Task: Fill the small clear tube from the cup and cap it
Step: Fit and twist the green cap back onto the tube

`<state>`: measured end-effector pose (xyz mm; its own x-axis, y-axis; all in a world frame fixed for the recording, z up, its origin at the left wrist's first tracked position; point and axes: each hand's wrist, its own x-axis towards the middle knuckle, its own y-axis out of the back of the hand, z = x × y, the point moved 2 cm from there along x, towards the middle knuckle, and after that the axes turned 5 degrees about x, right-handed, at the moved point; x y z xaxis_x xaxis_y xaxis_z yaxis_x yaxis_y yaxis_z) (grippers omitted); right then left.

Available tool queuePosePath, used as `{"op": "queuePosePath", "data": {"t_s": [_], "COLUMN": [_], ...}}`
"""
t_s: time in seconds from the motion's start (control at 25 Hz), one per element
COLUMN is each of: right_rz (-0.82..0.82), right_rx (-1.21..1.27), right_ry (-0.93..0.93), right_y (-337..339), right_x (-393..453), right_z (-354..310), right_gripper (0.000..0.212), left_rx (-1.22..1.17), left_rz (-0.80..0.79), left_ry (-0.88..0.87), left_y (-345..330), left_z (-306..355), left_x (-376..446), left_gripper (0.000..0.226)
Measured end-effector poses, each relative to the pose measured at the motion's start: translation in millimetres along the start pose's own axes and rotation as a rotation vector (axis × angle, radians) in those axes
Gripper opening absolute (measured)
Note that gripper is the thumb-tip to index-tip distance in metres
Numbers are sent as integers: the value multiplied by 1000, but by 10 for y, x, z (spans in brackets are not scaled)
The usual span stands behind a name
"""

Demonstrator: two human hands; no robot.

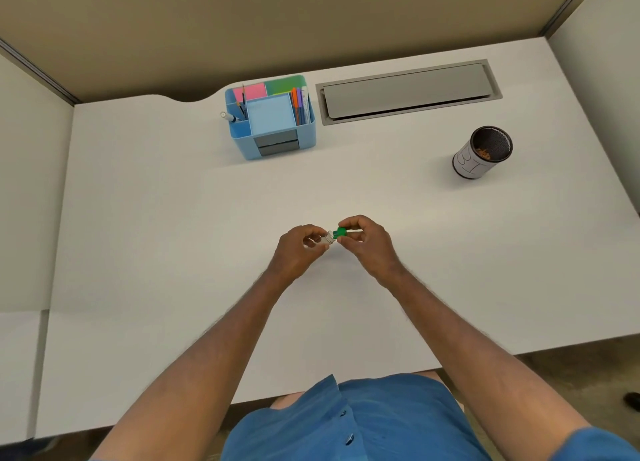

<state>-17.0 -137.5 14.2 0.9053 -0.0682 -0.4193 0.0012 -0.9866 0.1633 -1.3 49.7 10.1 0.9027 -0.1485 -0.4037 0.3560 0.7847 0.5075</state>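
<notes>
Over the middle of the white desk (173, 235), my left hand (299, 249) holds a small clear tube (328, 237) lying sideways, its threaded mouth pointing right. My right hand (367, 244) pinches a green cap (341, 232) right at that mouth; cap and tube touch or nearly touch. Most of the tube is hidden inside my left fingers. A black mesh cup (483, 154) with a white paper label stands upright at the right rear of the desk, with small brown pieces at its bottom.
A blue desk organizer (273, 121) with pens and coloured sticky notes sits at the back centre. A grey cable hatch (408, 91) is set into the desk beside it. Partition walls close in the left, right and rear sides.
</notes>
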Motion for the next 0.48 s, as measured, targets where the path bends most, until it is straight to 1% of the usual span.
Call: {"op": "queuePosePath", "data": {"t_s": [0.2,0.32,0.48], "right_rz": [-106,-123,-140], "right_rx": [-96,-113,-149], "right_ry": [47,61,77], "right_y": [-36,-36,-47], "right_x": [10,28,56], "right_z": [4,-7,-21], "right_gripper": [30,34,33], "left_rx": [85,101,90], "left_rz": [-12,-7,-5], "left_ry": [-19,-29,-44], "left_y": [-2,5,17], "left_z": [-14,-14,22], "left_x": [-3,7,6], "left_gripper": [30,30,25]}}
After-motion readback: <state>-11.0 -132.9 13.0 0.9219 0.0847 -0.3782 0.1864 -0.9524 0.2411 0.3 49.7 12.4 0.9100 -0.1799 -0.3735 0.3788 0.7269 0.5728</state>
